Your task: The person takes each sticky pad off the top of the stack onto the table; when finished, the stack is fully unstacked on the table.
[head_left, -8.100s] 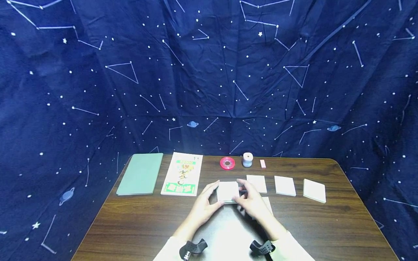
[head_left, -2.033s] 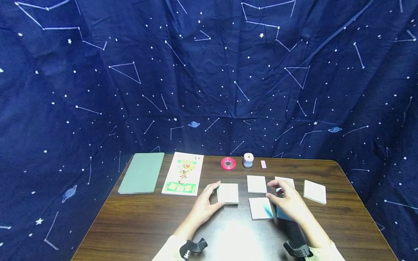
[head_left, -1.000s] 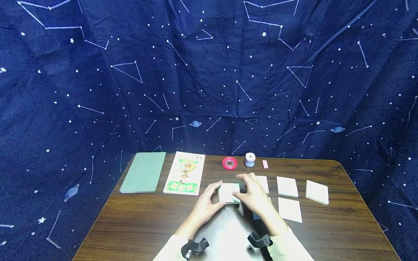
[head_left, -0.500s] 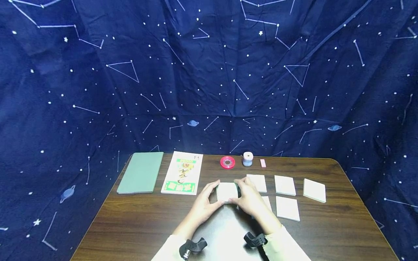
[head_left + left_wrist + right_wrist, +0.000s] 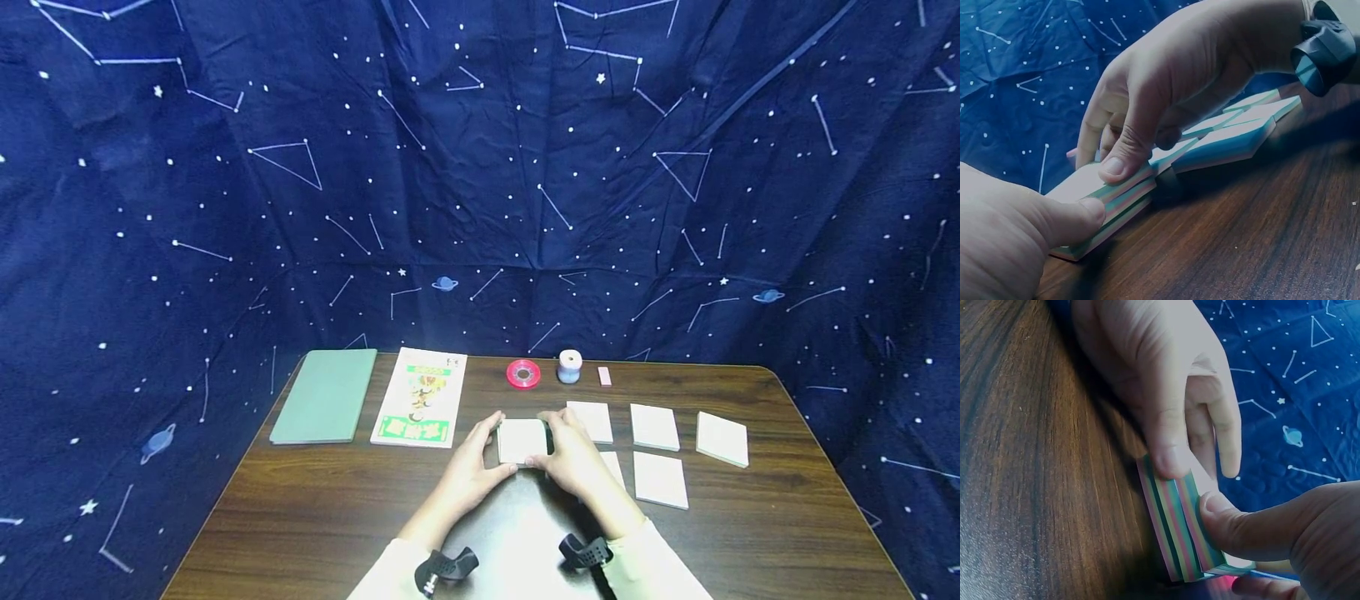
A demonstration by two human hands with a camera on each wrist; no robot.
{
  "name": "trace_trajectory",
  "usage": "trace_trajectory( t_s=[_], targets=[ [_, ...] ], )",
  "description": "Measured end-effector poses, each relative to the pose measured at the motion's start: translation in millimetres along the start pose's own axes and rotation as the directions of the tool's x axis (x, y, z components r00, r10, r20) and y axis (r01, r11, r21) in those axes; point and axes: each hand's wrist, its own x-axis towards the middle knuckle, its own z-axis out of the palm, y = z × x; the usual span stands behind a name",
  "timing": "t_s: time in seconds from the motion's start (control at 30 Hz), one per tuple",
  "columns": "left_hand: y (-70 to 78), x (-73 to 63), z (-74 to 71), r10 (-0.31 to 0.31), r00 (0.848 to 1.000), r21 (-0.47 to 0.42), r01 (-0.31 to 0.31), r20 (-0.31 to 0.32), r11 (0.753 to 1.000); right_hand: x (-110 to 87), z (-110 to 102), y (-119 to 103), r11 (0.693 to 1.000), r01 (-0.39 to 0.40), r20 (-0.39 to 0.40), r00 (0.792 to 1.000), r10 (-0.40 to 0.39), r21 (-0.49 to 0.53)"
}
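Note:
A stack of square memo pads (image 5: pixel 522 442), white on top with striped coloured edges (image 5: pixel 1175 531), sits on the wooden table between both hands. My left hand (image 5: pixel 471 468) grips the stack's left side, thumb along the near edge and fingers behind. From the right, my right hand (image 5: pixel 576 457) pinches the upper part of the stack, thumb (image 5: pixel 1116 165) on the near edge and fingers at the far edge. Right of the stack lie single pads: a back row of three, with the left pad (image 5: pixel 592 421) closest, and a front row where my right hand partly covers one pad (image 5: pixel 613 467).
In the front row another pad (image 5: pixel 660 479) lies farther right. Behind are a red tape-like ring (image 5: pixel 522 374), a white-and-blue spool (image 5: pixel 569 367) and a pink eraser-like block (image 5: pixel 604 377). A green folder (image 5: pixel 324 396) and an illustrated booklet (image 5: pixel 420 398) lie left.
My right hand set a pad in the front row's right spot, then came back left to the stack and took hold of it. My left hand has stayed on the stack.

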Motion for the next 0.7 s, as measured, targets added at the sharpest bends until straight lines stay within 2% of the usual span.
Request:
trace_trajectory(
  t_s=[0.3, 0.47, 0.7],
  targets=[
    [1.8, -0.2, 0.0, -0.058, 0.998, 0.057, 0.058, -0.013, 0.997, -1.9, -1.3, -0.7, 1.000, 0.008, -0.026, 1.000, -0.008, -0.010],
    [1.5, -0.1, 0.4, -0.060, 0.998, 0.104, 0.061, -0.012, 0.993, -1.2, -0.9, -0.4, 1.000, 0.022, -0.040, 0.999, -0.023, -0.015],
    [0.8, 0.2, 1.0, -0.034, 0.999, 0.100, 0.036, -0.023, 0.994, -1.3, -3.1, -0.6, 0.998, 0.043, -0.054, 0.997, -0.045, -0.040]
  ],
)
